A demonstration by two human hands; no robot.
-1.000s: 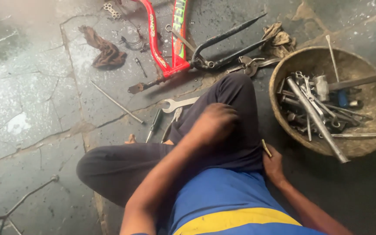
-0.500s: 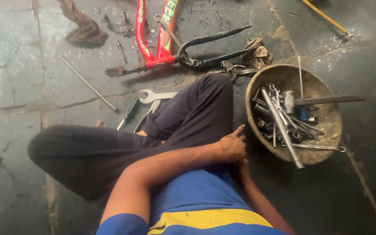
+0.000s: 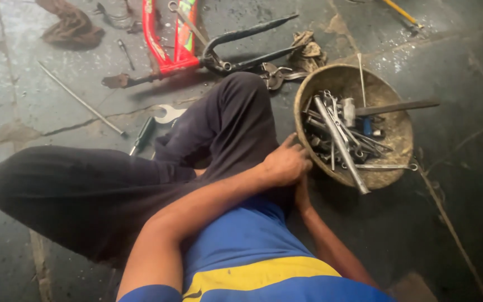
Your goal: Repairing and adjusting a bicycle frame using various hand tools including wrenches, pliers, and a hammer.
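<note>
I sit cross-legged on the floor in dark trousers and a blue shirt with a yellow stripe. My left hand [image 3: 286,164] reaches across my body. Its bent fingers rest against the near rim of a round, worn metal bowl [image 3: 389,131]. The bowl holds several spanners, rods and other metal tools [image 3: 339,134]. Whether the hand holds anything is hidden. My right hand [image 3: 302,193] lies under the left one beside the bowl, and only its wrist and heel show.
A red bicycle frame [image 3: 163,42] with a black fork [image 3: 247,42] lies beyond my knee. A spanner [image 3: 166,114], a screwdriver [image 3: 142,136], a thin rod [image 3: 79,99] and rags [image 3: 71,28] lie around it. A long handle [image 3: 401,106] sticks out over the bowl's right rim.
My left hand left my knee and swung right to the bowl's rim, over my right hand. The view shifted right, so the bowl is more central.
</note>
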